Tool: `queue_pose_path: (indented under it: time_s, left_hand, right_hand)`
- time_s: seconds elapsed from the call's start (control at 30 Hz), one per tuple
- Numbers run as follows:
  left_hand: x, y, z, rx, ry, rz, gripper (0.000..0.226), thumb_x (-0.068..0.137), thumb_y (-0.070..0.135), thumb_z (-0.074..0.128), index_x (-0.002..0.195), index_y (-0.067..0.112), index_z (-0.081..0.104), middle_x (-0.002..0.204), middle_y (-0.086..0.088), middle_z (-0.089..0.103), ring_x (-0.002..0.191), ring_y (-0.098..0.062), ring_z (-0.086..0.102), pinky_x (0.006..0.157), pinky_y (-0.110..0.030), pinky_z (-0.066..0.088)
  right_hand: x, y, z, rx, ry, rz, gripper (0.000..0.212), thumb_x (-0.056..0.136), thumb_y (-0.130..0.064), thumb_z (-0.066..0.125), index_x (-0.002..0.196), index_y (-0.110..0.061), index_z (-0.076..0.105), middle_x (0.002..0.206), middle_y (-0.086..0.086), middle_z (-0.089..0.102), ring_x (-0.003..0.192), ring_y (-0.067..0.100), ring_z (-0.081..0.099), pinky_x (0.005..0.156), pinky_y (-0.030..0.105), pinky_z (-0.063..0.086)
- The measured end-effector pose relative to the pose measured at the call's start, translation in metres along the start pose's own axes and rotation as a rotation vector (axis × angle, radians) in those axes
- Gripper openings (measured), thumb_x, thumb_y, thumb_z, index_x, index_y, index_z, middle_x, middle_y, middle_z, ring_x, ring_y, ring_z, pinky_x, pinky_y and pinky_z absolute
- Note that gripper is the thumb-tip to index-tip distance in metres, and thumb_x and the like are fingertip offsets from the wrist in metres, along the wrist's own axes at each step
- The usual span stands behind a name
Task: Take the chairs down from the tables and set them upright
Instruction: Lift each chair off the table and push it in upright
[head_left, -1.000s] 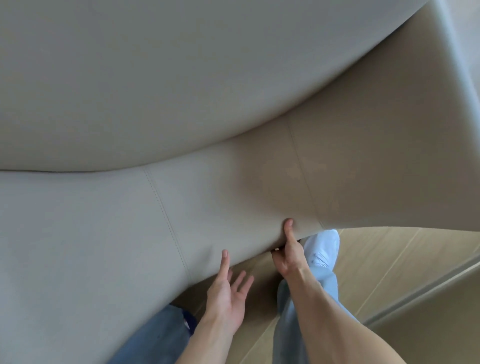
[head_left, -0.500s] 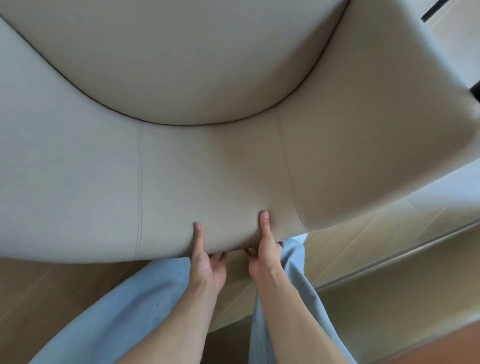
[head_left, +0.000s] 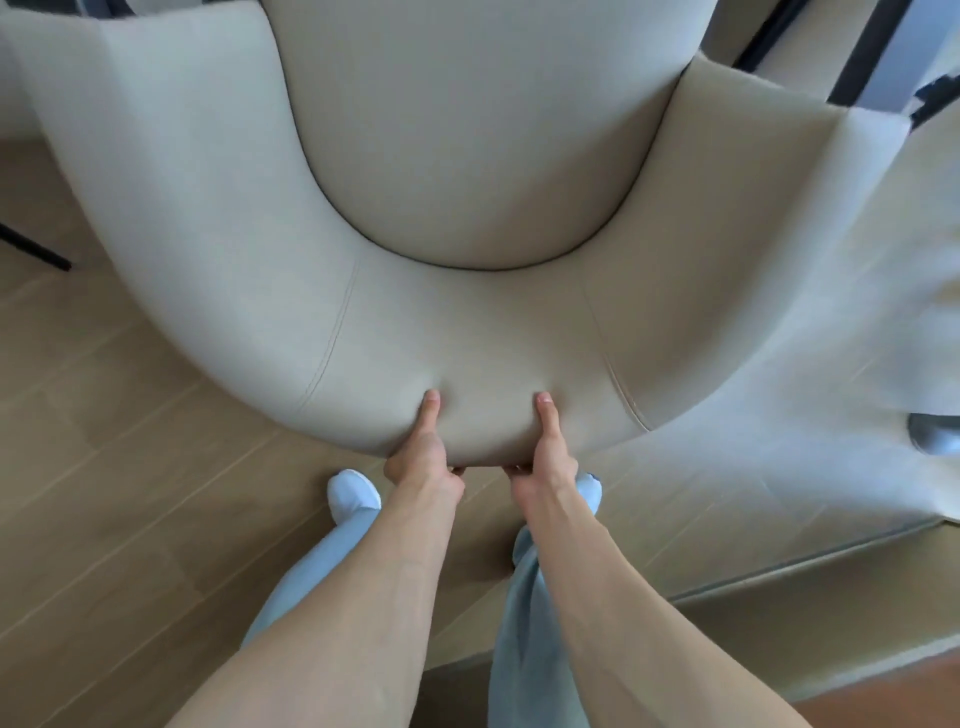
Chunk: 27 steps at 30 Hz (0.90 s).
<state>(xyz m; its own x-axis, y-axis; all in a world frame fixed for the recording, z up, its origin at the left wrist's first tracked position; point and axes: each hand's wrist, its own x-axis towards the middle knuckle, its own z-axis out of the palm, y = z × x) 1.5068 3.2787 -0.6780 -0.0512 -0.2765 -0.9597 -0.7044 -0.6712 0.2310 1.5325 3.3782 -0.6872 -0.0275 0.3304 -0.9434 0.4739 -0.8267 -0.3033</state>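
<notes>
Head view: a beige upholstered chair (head_left: 467, 291) seen from above, held by the top edge of its curved backrest. The left hand (head_left: 422, 457) and right hand (head_left: 545, 457) grip that edge side by side, thumbs pressed on the inner face, the other fingers wrapped underneath and out of sight. The seat cushion (head_left: 478, 130) extends directly away from the grip, so the chair's front-to-back axis runs forward from the person, both hands about equally near. Whether its legs touch the wooden floor (head_left: 130, 467) cannot be told. Below the grip stand two light shoes; right of it lies a pale cloth-like surface (head_left: 857, 322).
</notes>
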Motion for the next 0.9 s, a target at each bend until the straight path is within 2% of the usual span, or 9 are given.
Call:
queue_pose_path:
  time_s: [0.13,0.2,0.3,0.4,0.5,0.6,0.73,0.8,0.9]
  left_hand:
    - [-0.024,0.019,-0.002,0.0,0.029,0.007,0.064,0.065,0.033,0.094,0.115,0.019,0.056,0.114,-0.005,0.071,0.09,-0.028,0.071,0.08,-0.049,0.061]
    - [-0.046,0.025,-0.002,-0.011,0.057,0.015,0.069,0.061,0.034,0.096,0.116,0.018,0.056,0.109,-0.005,0.069,0.085,-0.028,0.071,0.076,-0.051,0.061]
    - [-0.082,0.025,0.006,-0.009,0.102,0.002,0.085,0.057,0.039,0.097,0.125,0.013,0.053,0.116,-0.008,0.065,0.094,-0.035,0.069,0.082,-0.06,0.058]
    - [-0.114,0.016,0.022,0.011,0.108,-0.034,0.084,0.057,0.043,0.096,0.12,0.012,0.05,0.124,-0.012,0.063,0.1,-0.04,0.067,0.087,-0.063,0.055]
    - [-0.141,0.015,0.039,0.05,0.062,-0.049,0.084,0.061,0.044,0.094,0.125,0.013,0.05,0.125,-0.014,0.062,0.1,-0.041,0.067,0.077,-0.062,0.058]
    - [-0.163,0.033,0.044,0.104,-0.04,-0.086,0.077,0.069,0.043,0.09,0.128,0.013,0.051,0.121,-0.016,0.064,0.098,-0.039,0.067,0.057,-0.048,0.057]
    - [-0.178,0.069,0.059,0.112,-0.14,-0.061,0.078,0.072,0.037,0.089,0.135,0.012,0.05,0.127,-0.019,0.059,0.105,-0.039,0.061,0.06,-0.054,0.055]
    - [-0.186,0.077,0.071,0.054,-0.126,0.04,0.076,0.072,0.035,0.089,0.133,0.014,0.05,0.13,-0.017,0.059,0.105,-0.038,0.061,0.062,-0.054,0.055]
    - [-0.191,0.092,0.085,-0.025,-0.114,0.164,0.071,0.069,0.035,0.091,0.125,0.016,0.051,0.129,-0.013,0.062,0.108,-0.033,0.063,0.063,-0.048,0.058]
  right_hand:
    - [-0.029,-0.007,0.006,-0.016,0.009,-0.019,0.072,0.07,-0.036,0.091,0.122,-0.005,0.053,0.104,0.008,0.065,0.084,0.023,0.066,0.077,0.044,0.06]
    - [-0.048,-0.018,0.003,-0.052,0.002,-0.02,0.075,0.068,-0.036,0.092,0.124,-0.004,0.054,0.103,0.008,0.065,0.084,0.025,0.067,0.079,0.046,0.061]
    - [-0.071,-0.047,-0.004,-0.109,0.017,-0.029,0.078,0.067,-0.036,0.092,0.125,-0.003,0.053,0.103,0.01,0.065,0.083,0.027,0.066,0.086,0.052,0.06]
    - [-0.084,-0.085,-0.01,-0.177,0.043,-0.045,0.083,0.063,-0.037,0.094,0.125,-0.004,0.051,0.107,0.012,0.063,0.087,0.031,0.066,0.087,0.055,0.059]
    - [-0.097,-0.124,-0.007,-0.257,0.06,-0.039,0.09,0.061,-0.04,0.094,0.129,-0.003,0.049,0.118,0.014,0.061,0.102,0.038,0.064,0.089,0.056,0.058]
    - [-0.107,-0.149,0.006,-0.316,0.049,-0.005,0.09,0.062,-0.04,0.094,0.129,-0.004,0.048,0.123,0.014,0.057,0.109,0.041,0.06,0.089,0.058,0.057]
    - [-0.115,-0.174,0.041,-0.405,-0.004,0.015,0.085,0.063,-0.044,0.092,0.126,-0.006,0.05,0.12,0.013,0.057,0.107,0.041,0.059,0.086,0.059,0.057]
    - [-0.12,-0.187,0.059,-0.469,-0.047,0.002,0.075,0.065,-0.046,0.089,0.12,-0.009,0.055,0.126,0.012,0.056,0.11,0.041,0.059,0.083,0.06,0.057]
    - [-0.13,-0.21,0.082,-0.518,-0.119,-0.022,0.06,0.07,-0.045,0.087,0.11,-0.014,0.054,0.13,0.012,0.055,0.11,0.041,0.057,0.062,0.056,0.058]
